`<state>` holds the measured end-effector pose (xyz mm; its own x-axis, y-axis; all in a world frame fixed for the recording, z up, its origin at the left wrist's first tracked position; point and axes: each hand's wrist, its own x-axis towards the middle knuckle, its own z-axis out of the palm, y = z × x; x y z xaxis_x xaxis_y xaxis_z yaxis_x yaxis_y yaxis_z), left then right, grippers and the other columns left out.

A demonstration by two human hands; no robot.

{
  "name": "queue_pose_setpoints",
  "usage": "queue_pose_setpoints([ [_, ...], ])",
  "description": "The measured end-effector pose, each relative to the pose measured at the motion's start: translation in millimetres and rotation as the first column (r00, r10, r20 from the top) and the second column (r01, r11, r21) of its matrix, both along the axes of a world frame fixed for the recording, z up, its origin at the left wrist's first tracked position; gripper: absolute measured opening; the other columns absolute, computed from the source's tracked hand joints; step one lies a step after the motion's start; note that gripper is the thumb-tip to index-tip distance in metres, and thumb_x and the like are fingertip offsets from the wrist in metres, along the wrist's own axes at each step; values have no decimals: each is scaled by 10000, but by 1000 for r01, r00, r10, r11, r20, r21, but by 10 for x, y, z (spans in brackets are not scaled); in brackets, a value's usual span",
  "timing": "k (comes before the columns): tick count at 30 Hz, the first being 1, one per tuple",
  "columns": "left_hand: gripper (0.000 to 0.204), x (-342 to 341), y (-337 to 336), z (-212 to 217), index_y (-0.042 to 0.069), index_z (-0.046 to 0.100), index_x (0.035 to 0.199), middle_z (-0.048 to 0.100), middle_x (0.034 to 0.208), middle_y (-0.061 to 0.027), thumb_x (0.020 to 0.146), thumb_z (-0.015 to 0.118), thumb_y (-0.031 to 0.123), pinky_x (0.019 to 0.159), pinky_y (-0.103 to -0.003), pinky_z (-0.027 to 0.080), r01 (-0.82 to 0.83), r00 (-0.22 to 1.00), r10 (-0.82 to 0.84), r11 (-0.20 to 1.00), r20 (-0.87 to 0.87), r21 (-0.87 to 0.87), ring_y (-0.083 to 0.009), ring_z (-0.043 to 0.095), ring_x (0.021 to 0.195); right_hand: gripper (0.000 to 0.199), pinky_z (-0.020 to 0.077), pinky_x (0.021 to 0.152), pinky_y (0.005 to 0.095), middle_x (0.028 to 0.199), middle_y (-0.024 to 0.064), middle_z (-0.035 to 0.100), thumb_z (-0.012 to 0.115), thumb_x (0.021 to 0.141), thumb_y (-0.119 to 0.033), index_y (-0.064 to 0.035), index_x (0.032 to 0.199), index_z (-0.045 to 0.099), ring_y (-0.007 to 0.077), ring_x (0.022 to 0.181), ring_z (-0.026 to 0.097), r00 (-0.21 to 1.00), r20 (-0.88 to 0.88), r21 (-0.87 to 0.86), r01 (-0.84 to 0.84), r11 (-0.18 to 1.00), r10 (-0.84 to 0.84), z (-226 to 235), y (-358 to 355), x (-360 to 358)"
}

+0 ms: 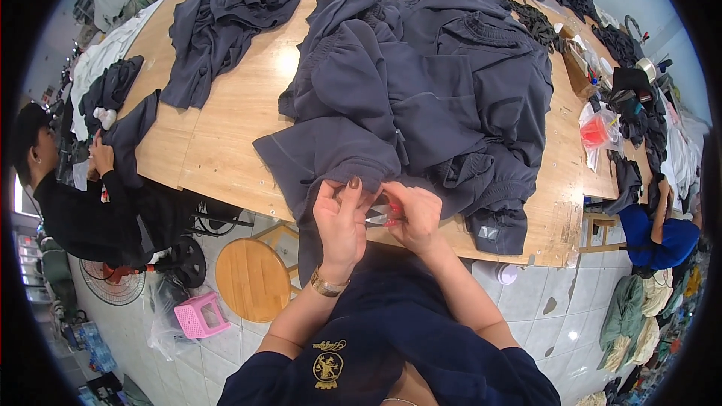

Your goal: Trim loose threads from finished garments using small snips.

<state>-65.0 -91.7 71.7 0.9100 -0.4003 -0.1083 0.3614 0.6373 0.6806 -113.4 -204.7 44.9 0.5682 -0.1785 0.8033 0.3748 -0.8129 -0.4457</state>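
At the near table edge my left hand (340, 218) is closed on the gathered edge of a dark grey garment (331, 146), thumb on top. Close beside it, my right hand (415, 214) is curled around small thread snips (376, 219) with pale metal blades and red on the handle. The blades point toward my left hand, and its fingertips meet the cloth. Part of the snips is hidden by my fingers. The garment belongs to a large crumpled heap of dark grey clothing (444, 98), with elasticated edges showing, and some of its cloth hangs over the edge.
Another dark grey garment (226, 30) lies at the far left of the wooden table (248, 120). A round wooden stool (252, 278) and a pink plastic stool (201, 316) stand on the floor at left. People work at left and right. A cluttered side table (602, 165) is at right.
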Motion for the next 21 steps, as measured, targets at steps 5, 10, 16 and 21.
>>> queue_pose_setpoints([
  [5,149,-22,25,-76,3,512,1008,619,934,-67,891,578,67,718,-232,500,3,998,-5,1000,55,23,-105,605,789,460,322,452,281,604,14,502,632,545,-30,0,1001,582,151,477,486,995,-93,-174,23,984,-40,73,-35,-14],
  [10,140,-34,39,-92,4,508,993,619,906,-61,891,579,69,715,-232,504,13,994,-16,999,110,31,-89,599,778,423,323,456,269,613,7,532,655,538,-30,-23,953,569,137,472,488,994,-84,-215,45,976,-64,57,-49,5],
  [16,131,1,18,7,-2,504,1001,623,933,-82,904,556,69,750,-262,516,21,999,-22,999,37,36,-123,617,819,445,292,460,275,609,17,496,642,536,-88,4,962,553,140,476,477,1000,10,-107,-13,994,14,-10,-67,-36],
  [21,141,14,70,-73,-10,493,1007,617,963,-102,907,550,70,842,-339,511,58,997,-61,997,57,43,-156,616,870,440,287,451,280,616,12,513,658,544,-95,8,959,555,143,466,474,999,-24,-136,27,990,-30,46,-61,-1],
])
